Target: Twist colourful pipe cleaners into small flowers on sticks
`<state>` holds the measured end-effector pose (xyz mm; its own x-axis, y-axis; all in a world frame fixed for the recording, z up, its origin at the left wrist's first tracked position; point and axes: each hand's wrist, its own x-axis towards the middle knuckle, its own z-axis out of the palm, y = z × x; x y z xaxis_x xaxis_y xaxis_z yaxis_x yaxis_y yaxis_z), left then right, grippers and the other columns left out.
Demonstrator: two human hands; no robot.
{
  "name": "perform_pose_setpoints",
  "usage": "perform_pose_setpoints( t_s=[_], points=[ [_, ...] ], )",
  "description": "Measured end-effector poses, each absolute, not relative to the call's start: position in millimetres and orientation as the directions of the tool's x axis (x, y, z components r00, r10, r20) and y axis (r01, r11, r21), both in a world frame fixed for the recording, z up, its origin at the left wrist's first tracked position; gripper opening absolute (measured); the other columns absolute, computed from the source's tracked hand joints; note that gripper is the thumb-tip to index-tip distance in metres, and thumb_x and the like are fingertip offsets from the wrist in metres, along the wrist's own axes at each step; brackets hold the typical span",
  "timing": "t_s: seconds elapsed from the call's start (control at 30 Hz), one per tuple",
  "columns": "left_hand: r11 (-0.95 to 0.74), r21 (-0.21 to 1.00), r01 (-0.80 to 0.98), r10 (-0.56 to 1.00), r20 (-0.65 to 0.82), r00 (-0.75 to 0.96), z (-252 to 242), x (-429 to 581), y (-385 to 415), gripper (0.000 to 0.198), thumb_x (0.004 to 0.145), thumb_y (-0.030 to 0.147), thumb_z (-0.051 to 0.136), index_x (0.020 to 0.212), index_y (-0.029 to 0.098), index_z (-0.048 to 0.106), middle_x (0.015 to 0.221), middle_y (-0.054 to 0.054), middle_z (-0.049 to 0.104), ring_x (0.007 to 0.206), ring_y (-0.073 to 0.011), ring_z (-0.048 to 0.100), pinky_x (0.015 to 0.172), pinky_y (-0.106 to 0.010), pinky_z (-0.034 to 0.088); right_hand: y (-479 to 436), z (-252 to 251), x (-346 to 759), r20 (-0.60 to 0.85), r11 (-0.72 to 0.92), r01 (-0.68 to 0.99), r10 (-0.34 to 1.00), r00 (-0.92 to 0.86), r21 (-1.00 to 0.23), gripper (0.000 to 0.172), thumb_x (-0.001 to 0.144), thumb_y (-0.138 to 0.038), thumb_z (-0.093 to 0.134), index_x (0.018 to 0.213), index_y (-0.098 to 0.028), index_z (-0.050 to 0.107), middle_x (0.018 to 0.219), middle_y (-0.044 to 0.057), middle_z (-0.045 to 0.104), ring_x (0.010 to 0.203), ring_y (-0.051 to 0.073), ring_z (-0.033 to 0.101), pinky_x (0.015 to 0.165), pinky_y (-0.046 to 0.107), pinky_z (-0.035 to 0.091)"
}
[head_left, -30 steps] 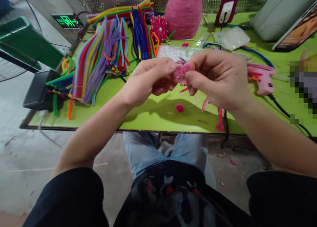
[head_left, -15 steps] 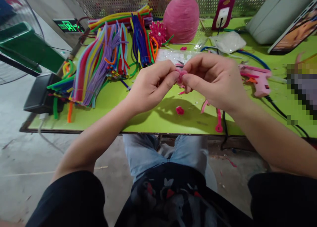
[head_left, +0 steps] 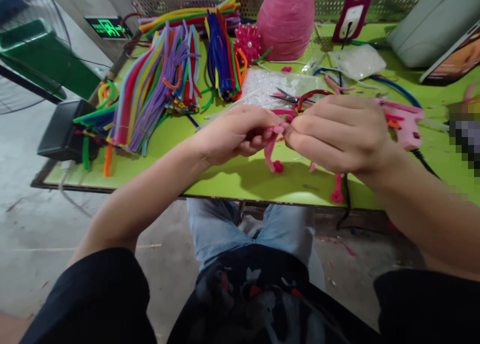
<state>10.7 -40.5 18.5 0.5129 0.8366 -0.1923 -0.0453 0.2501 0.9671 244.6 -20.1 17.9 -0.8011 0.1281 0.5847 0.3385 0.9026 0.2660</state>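
Pink strip (head_left: pixel 269 151), mid-frame: upper end lost between fingertips of left hand (head_left: pixel 238 135) and right hand (head_left: pixel 333 134); detail there too small to make out. Scissors (head_left: pixel 288 98) just above: blades show, red handles partly behind right hand. Pink glue gun (head_left: pixel 410 128), right of centre: left part behind same hand. Screened device (head_left: pixel 455 58), upper right: cut by frame edge. Grey container (head_left: pixel 431 24) beside it: top cropped. Right edge: patch of coarse squares (head_left: pixel 467 141), contents unreadable. Fan (head_left: pixel 30 6), upper left: cropped, cage blurred. Shirt print (head_left: pixel 255 290), lower centre: smeared, design unclear.
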Motion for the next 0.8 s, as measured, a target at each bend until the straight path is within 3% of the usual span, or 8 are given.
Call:
perform_pose_setpoints(
  t_s=[0.1,0.17,0.23,0.3,0.33,0.43,0.57,0.8],
  points=[
    [0.268,0.963,-0.044,0.835,-0.209,0.510,17,11,-38,0.034,0.092,0.025,0.074,0.065,0.018,0.056,0.061,0.004,0.045,0.049,-0.0019,0.032,0.045,-0.016,0.017,-15,11,245,0.659,0.937,0.315,0.143,-0.738,0.150,0.029,0.113,-0.034,0.060,0.085,-0.030,0.069,0.080,0.000,0.072,0.074,0.019,0.070,0.065,0.036,0.061],
    [0.070,0.998,0.001,0.898,-0.063,0.435,15,10,-41,0.029,0.099,0.027,0.072,0.073,0.018,0.064,0.064,0.002,0.051,0.054,-0.0046,0.042,0.047,-0.017,0.025,-16,7,243,0.747,0.943,0.319,0.278,-0.603,-0.094,0.012,0.108,-0.031,0.070,0.096,-0.032,0.073,0.086,0.000,0.077,0.077,0.020,0.073,0.068,0.036,0.061],
    [-0.161,0.983,0.093,0.927,0.118,0.356,15,9,-45,0.031,0.105,0.031,0.071,0.077,0.020,0.067,0.066,0.002,0.054,0.062,-0.0091,0.053,0.054,-0.020,0.037,-19,5,240,0.709,0.863,0.251,0.504,-0.494,-0.438,0.002,0.106,-0.033,0.077,0.105,-0.031,0.077,0.091,0.001,0.080,0.078,0.019,0.075,0.070,0.034,0.061],
    [-0.310,0.932,0.187,0.919,0.244,0.311,15,8,-49,0.035,0.107,0.035,0.072,0.076,0.021,0.066,0.066,0.001,0.053,0.071,-0.0131,0.060,0.061,-0.023,0.044,-22,4,237,0.593,0.719,0.140,0.652,-0.472,-0.680,0.013,0.106,-0.039,0.079,0.101,-0.028,0.077,0.086,0.001,0.079,0.072,0.016,0.074,0.065,0.031,0.059],
    [-0.350,0.910,0.222,0.912,0.276,0.304,16,8,-51,0.035,0.107,0.035,0.073,0.076,0.022,0.066,0.066,0.001,0.054,0.075,-0.0145,0.062,0.064,-0.025,0.046,-23,4,235,0.561,0.672,0.091,0.679,-0.474,-0.735,0.019,0.106,-0.043,0.079,0.097,-0.027,0.076,0.080,0.000,0.077,0.068,0.015,0.071,0.061,0.029,0.057],
    [-0.378,0.880,0.288,0.908,0.292,0.301,19,7,-54,0.032,0.109,0.032,0.071,0.079,0.023,0.066,0.070,0.001,0.056,0.080,-0.0154,0.065,0.069,-0.026,0.047,-26,5,231,0.525,0.631,0.081,0.704,-0.478,-0.772,0.030,0.104,-0.052,0.082,0.090,-0.026,0.074,0.072,-0.001,0.073,0.062,0.015,0.068,0.055,0.028,0.052],
    [-0.370,0.871,0.324,0.918,0.289,0.274,20,9,-57,0.029,0.110,0.029,0.068,0.082,0.024,0.064,0.073,0.002,0.057,0.084,-0.0157,0.066,0.071,-0.026,0.047,-31,9,226,0.547,0.659,0.217,0.732,-0.407,-0.720,0.030,0.103,-0.053,0.082,0.089,-0.028,0.073,0.075,0.001,0.072,0.066,0.018,0.068,0.056,0.033,0.054],
    [-0.462,0.808,0.366,0.886,0.401,0.233,13,16,-62,0.028,0.112,0.029,0.062,0.085,0.023,0.060,0.077,0.002,0.053,0.086,-0.0145,0.065,0.076,-0.026,0.047,-37,12,222,0.628,0.717,0.223,0.691,-0.359,-0.661,0.021,0.104,-0.037,0.079,0.087,-0.027,0.074,0.079,0.002,0.071,0.071,0.018,0.063,0.064,0.034,0.054]
  ],
)
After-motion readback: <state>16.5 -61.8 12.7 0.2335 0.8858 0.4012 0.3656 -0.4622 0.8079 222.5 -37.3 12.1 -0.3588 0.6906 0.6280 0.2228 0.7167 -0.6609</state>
